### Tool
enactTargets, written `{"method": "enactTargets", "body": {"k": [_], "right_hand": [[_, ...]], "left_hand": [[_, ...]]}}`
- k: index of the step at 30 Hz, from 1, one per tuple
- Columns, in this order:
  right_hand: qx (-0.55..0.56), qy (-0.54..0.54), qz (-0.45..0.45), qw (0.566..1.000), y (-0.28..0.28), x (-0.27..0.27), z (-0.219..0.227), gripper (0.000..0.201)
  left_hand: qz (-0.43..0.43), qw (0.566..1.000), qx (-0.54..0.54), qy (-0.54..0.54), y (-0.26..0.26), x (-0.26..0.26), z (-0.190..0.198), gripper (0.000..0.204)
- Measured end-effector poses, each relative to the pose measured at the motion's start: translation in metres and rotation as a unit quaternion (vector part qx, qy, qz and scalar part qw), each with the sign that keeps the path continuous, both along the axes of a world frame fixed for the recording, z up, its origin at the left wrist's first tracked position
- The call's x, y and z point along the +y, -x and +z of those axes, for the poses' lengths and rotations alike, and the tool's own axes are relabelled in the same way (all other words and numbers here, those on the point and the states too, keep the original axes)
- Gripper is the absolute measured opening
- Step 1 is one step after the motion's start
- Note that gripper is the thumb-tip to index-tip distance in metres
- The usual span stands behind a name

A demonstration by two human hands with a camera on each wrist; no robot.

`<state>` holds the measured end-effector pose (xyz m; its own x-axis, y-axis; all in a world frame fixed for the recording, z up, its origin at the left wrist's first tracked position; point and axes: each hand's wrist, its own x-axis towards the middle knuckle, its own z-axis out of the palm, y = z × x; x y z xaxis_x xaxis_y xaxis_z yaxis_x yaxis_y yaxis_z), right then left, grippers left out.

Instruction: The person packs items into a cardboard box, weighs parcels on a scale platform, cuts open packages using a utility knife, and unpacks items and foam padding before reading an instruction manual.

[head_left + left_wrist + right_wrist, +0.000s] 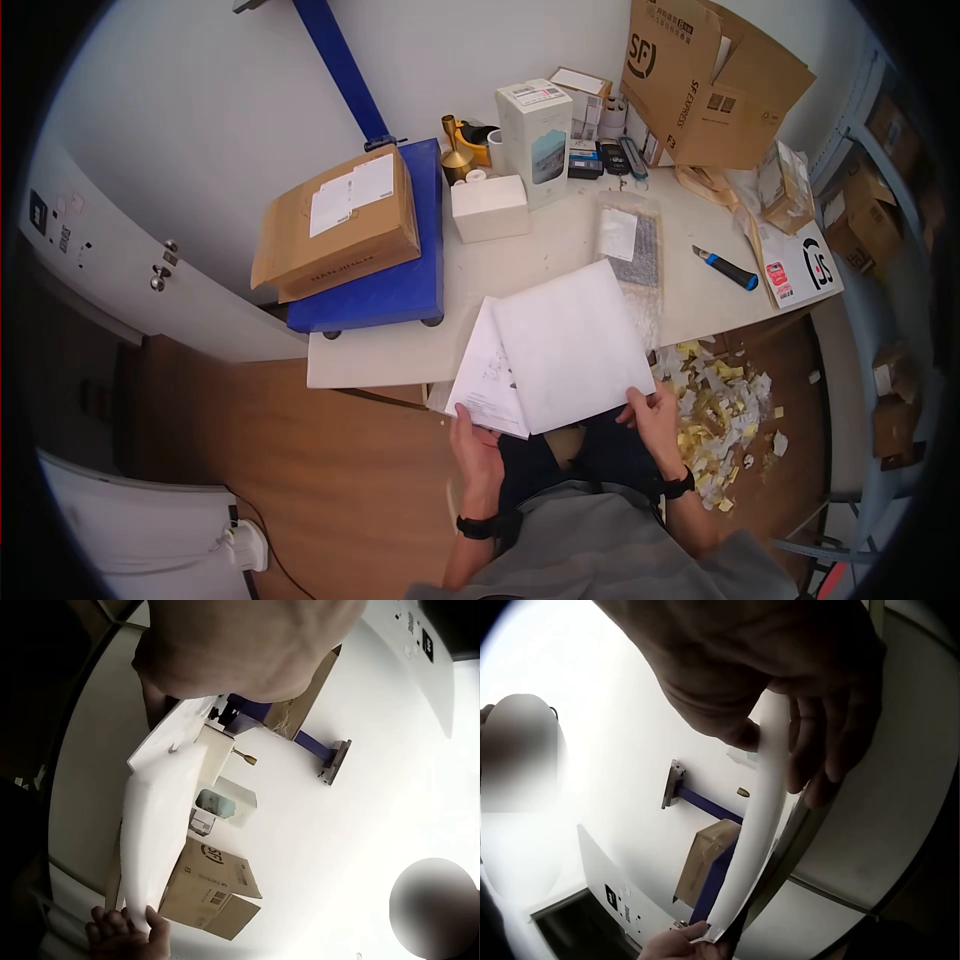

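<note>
Above the person's lap, my left hand point(477, 450) pinches the lower left corner of a printed paper sheet point(486, 385) with text and small drawings. A blank white foam-like sheet point(572, 340) overlaps the paper's right part. Its lower right corner is between the thumb and fingers of my right hand point(655, 425). In the right wrist view, the white sheet point(769, 787) appears edge-on and slightly bowed, with my right thumb on one face. The left wrist view shows the sheet point(161, 825) stretching between both hands. Part of the printed paper is hidden behind it.
Behind the sheets, a bubble-wrapped packet point(635, 262) and a utility knife point(725, 268) lie on the table point(385, 362). At left, a carton point(340, 240) rests on a blue scale point(425, 270). A white box point(490, 208) and SF carton point(700, 90) stand farther back. Paper scraps point(715, 420) litter the floor.
</note>
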<state>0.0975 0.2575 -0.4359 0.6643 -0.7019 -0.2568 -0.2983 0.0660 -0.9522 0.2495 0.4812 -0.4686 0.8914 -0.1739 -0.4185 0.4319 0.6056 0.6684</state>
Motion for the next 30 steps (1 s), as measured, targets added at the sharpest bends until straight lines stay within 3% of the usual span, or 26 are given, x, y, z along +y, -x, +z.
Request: {"method": "enactTargets", "body": {"k": [1, 4, 11, 13, 15, 19, 21, 23, 25, 27, 30], "right_hand": [[0.006, -0.002, 0.002, 1.0, 0.002, 0.001, -0.001, 0.022], [-0.131, 0.042, -0.089, 0.987, 0.014, 0.004, -0.004, 0.025], [-0.182, 0.056, -0.126, 0.974, 0.014, -0.012, 0.03, 0.026], [-0.195, 0.016, -0.135, 0.971, 0.008, -0.019, 0.027, 0.03], [-0.182, -0.001, -0.122, 0.976, 0.0, -0.026, 0.017, 0.04], [-0.247, -0.063, -0.092, 0.963, -0.026, -0.018, 0.019, 0.058], [-0.202, 0.046, -0.144, 0.968, -0.023, -0.007, 0.016, 0.056], [-0.167, 0.073, -0.145, 0.973, -0.014, 0.009, 0.003, 0.05], [-0.04, -0.081, 0.052, 0.995, -0.008, 0.028, -0.011, 0.04], [-0.091, -0.22, 0.121, 0.964, -0.017, 0.046, -0.015, 0.032], [-0.106, -0.144, 0.134, 0.975, -0.029, 0.057, -0.021, 0.018]], "left_hand": [[0.002, 1.0, 0.006, -0.002, 0.002, 0.003, -0.004, 0.041], [-0.036, 0.998, -0.036, -0.027, 0.011, 0.018, -0.013, 0.034], [-0.043, 0.999, -0.019, -0.023, 0.02, 0.014, -0.016, 0.033], [-0.055, 0.998, -0.013, -0.027, 0.024, 0.013, -0.012, 0.035], [-0.074, 0.995, 0.048, 0.039, 0.027, 0.017, -0.008, 0.041], [-0.125, 0.991, 0.046, -0.008, 0.039, 0.028, -0.016, 0.046], [-0.146, 0.988, 0.032, -0.034, 0.047, 0.034, -0.013, 0.046], [-0.13, 0.991, 0.013, -0.043, 0.055, 0.028, 0.005, 0.046], [-0.117, 0.992, -0.002, -0.056, 0.066, 0.031, 0.008, 0.045], [-0.172, 0.981, 0.001, -0.084, 0.069, 0.039, 0.005, 0.05], [-0.228, 0.97, -0.001, -0.08, 0.078, 0.06, -0.007, 0.064]]}}
